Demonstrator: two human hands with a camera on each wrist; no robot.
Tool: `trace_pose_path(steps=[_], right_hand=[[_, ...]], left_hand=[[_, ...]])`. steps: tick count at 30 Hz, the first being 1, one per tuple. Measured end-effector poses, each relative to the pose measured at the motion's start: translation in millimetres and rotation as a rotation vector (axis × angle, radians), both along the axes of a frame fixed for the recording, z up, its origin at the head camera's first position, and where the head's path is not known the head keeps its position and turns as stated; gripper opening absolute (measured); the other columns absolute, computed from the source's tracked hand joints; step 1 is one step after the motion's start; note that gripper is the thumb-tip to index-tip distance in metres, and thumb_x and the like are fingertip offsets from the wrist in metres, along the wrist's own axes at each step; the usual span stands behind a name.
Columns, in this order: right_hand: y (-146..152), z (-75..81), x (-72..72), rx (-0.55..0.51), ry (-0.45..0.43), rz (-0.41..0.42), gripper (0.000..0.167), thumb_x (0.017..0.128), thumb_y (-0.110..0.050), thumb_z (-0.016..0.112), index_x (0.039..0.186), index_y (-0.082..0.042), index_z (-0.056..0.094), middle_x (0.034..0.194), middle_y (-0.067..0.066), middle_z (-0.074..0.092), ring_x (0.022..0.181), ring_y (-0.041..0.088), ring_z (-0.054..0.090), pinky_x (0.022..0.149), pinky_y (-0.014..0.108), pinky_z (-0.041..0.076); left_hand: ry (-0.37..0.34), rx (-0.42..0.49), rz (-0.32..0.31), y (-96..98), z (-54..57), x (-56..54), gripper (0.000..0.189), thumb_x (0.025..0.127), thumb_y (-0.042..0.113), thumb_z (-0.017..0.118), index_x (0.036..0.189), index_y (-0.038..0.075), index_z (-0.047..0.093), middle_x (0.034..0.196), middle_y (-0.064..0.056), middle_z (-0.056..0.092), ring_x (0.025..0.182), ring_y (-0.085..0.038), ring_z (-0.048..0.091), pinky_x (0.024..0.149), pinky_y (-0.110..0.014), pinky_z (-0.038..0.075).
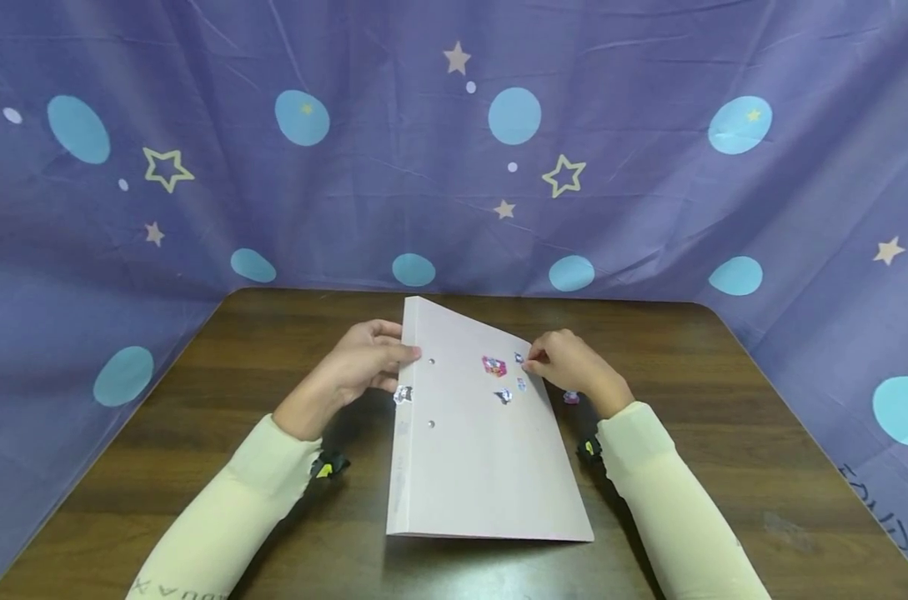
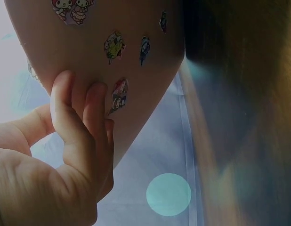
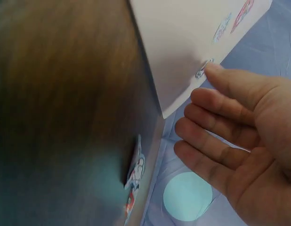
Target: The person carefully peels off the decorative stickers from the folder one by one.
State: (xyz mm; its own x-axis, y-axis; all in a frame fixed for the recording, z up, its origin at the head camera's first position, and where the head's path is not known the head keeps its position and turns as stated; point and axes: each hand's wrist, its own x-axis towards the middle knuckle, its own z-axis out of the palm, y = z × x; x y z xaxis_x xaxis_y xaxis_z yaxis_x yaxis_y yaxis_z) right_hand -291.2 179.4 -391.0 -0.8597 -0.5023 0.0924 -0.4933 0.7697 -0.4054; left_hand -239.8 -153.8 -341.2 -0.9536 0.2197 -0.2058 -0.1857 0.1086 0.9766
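Note:
A white file folder (image 1: 491, 467) stands tilted over the wooden table, its spine at the left. My left hand (image 1: 359, 358) grips the spine side, thumb on the front and fingers against the back. Cartoon stickers (image 2: 114, 47) dot that back face in the left wrist view. At the far right edge of the front is my right hand (image 1: 569, 367). Its thumb presses by a small sticker (image 3: 203, 69), with the other fingers extended at the cover's edge. A pink sticker (image 1: 494, 366) and several smaller ones sit nearby, and another sticker (image 1: 403, 394) is on the spine.
On the table (image 1: 694, 400), beneath my right wrist, lies a loose sticker (image 1: 570, 397). Dark wrist devices (image 1: 328, 464) hang under both forearms. A purple curtain (image 1: 393, 208) with stars and dots hangs behind the table's back edge.

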Motion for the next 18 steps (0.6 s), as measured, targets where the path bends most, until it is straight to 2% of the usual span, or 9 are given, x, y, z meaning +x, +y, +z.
trace_pose_path(steps=[11, 18], right_hand=[[-8, -2.1, -0.1, 0.067, 0.044, 0.014, 0.012, 0.098, -0.009, 0.070, 0.103, -0.004, 0.079, 0.100, 0.007, 0.075, 0.082, 0.016, 0.064, 0.072, 0.034, 0.058], [-12, -3.1, 0.3, 0.121, 0.100, 0.000, 0.009, 0.097, -0.009, 0.070, 0.098, -0.006, 0.079, 0.095, 0.005, 0.074, 0.076, 0.015, 0.059, 0.067, 0.032, 0.055]], left_hand=[[0.003, 0.000, -0.002, 0.8, 0.7, 0.7, 0.055, 0.091, 0.003, 0.072, 0.136, -0.005, 0.042, 0.103, -0.010, 0.065, 0.071, -0.016, 0.068, 0.048, -0.021, 0.055], [0.001, -0.004, -0.004, 0.4, 1.8, 2.3, 0.056, 0.091, 0.004, 0.073, 0.137, -0.005, 0.042, 0.102, -0.010, 0.066, 0.073, -0.016, 0.068, 0.049, -0.022, 0.055]])
